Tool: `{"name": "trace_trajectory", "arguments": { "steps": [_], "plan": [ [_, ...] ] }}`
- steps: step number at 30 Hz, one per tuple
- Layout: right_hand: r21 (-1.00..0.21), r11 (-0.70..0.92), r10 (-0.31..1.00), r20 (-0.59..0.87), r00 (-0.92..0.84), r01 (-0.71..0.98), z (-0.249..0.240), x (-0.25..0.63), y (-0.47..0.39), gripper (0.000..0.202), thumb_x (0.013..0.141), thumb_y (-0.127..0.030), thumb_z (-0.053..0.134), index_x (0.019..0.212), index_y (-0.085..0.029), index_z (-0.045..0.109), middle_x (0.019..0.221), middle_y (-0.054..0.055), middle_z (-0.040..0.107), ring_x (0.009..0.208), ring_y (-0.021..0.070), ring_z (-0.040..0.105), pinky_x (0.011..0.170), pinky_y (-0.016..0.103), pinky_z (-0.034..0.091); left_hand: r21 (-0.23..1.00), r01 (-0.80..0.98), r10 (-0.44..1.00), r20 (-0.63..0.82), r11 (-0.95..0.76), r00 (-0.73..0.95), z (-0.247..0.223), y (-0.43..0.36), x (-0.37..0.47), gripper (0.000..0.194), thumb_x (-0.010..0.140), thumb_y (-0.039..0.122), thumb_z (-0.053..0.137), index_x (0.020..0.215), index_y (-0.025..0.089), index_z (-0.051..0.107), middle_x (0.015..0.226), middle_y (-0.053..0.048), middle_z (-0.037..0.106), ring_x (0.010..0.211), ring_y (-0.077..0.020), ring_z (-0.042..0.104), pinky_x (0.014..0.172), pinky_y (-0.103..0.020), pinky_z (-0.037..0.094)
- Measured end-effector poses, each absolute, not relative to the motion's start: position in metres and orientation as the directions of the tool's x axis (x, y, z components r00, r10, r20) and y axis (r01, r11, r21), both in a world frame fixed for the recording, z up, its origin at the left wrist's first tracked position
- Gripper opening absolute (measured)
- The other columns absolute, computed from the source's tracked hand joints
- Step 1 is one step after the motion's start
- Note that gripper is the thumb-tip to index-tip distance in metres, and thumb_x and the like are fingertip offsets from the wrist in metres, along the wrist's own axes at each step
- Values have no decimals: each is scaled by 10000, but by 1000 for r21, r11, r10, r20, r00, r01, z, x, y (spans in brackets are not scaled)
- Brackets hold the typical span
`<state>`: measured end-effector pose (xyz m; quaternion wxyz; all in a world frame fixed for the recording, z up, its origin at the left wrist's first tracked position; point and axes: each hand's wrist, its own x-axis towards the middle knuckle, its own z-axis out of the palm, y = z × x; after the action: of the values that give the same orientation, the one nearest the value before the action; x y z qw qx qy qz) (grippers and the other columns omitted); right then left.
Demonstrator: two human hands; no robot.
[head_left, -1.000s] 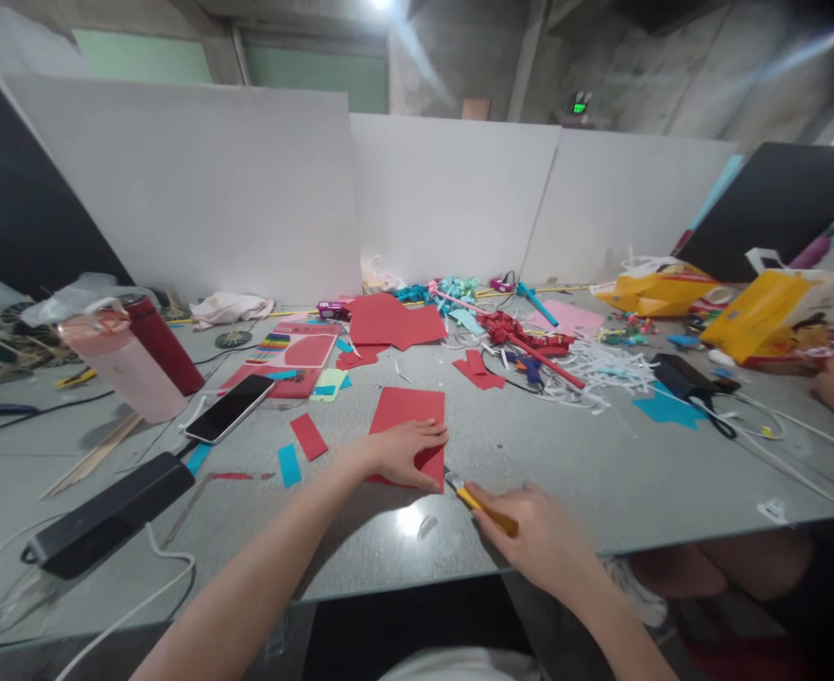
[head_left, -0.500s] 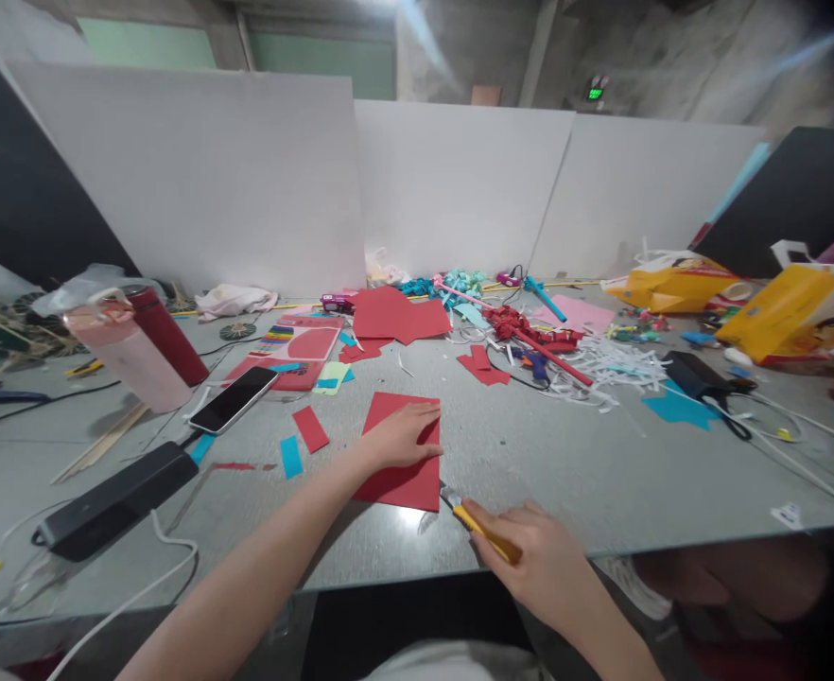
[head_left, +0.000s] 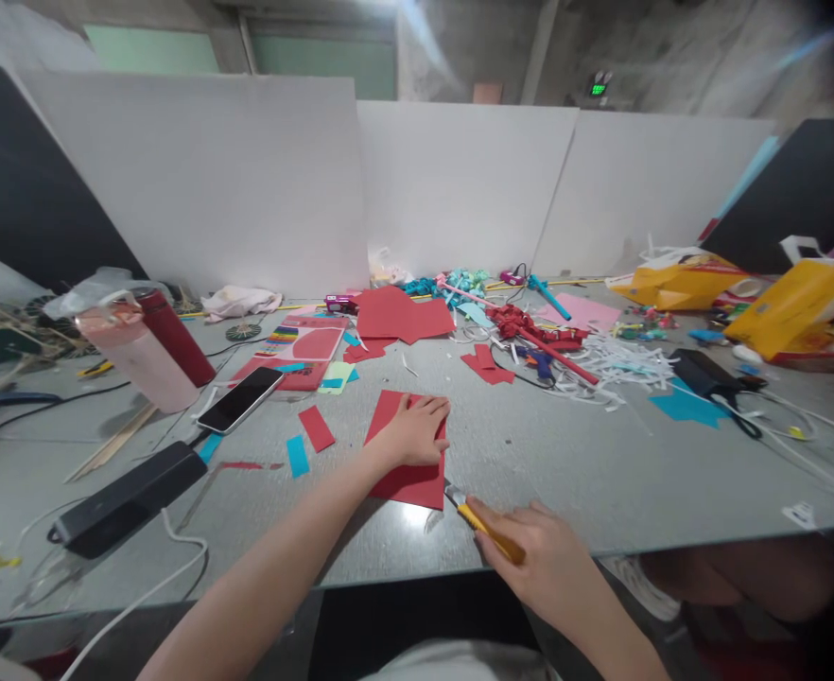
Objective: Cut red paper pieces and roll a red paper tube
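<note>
A square of red paper (head_left: 409, 484) lies near the front of the grey table. My left hand (head_left: 421, 430) rests on its upper right part, fingers spread and nothing gripped. My right hand (head_left: 523, 544) is closed round a yellow utility knife (head_left: 484, 528). The knife's blade points up and left, its tip at the paper's right edge. Left of the square lie a small red strip (head_left: 316, 429) and a small blue strip (head_left: 297, 456).
Behind the square are a larger red paper (head_left: 403, 317) and red scraps (head_left: 488, 364). A phone (head_left: 239, 400), a black power adapter (head_left: 130, 498) and two bottles (head_left: 140, 355) stand or lie at left. White shreds (head_left: 622, 364) and a blue star (head_left: 687, 404) are at right.
The whole view has shifted slightly, so things appear a little further right. My left hand's fingers are more bent on the paper. The knife stays at the paper's right edge.
</note>
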<state>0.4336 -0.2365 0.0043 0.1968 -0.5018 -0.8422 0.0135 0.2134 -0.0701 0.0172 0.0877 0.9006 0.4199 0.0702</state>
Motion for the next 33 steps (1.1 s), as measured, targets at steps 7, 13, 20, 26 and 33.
{"name": "trace_trajectory", "arguments": {
  "steps": [7,13,20,26,33],
  "plan": [
    [-238,489,864,266,-428,839,7,432,-238,409,1040,-310,550,1429,-280,674,713,28,709,696,199,669,733,309,473,259,729,771,138,-634,622,6,-69,215,476,1067,337,360,1491,187,514,1648,-122,453,1542,-257,372,1260,-547,217],
    [-230,475,875,226,-428,850,5,432,-237,429,1033,-283,579,1457,-290,645,742,17,701,726,199,671,754,317,466,281,756,806,228,-592,546,-2,-67,219,386,1070,261,352,1369,224,594,1569,-107,554,1472,-248,468,1223,-551,260],
    [-222,483,866,265,-424,847,2,432,-237,431,1023,-286,590,1450,-294,652,756,21,708,744,203,675,758,322,467,282,756,805,263,-591,531,-3,-64,220,262,1055,282,438,1233,241,627,1505,-90,609,1421,-246,523,1212,-525,309],
    [-201,489,859,280,-429,849,0,433,-238,416,1034,-291,577,1442,-289,657,739,17,684,738,197,662,746,315,450,202,767,789,260,-609,557,-5,-63,223,324,1066,261,400,1340,202,562,1487,-132,611,1411,-241,534,1198,-479,364],
    [-178,505,844,305,-440,845,-5,435,-236,394,1038,-304,581,1421,-279,670,746,19,691,736,189,657,764,316,434,117,723,733,129,-680,668,6,-73,209,391,1092,337,348,1381,188,565,1666,-136,417,1557,-290,356,1230,-582,320]
  ]
}}
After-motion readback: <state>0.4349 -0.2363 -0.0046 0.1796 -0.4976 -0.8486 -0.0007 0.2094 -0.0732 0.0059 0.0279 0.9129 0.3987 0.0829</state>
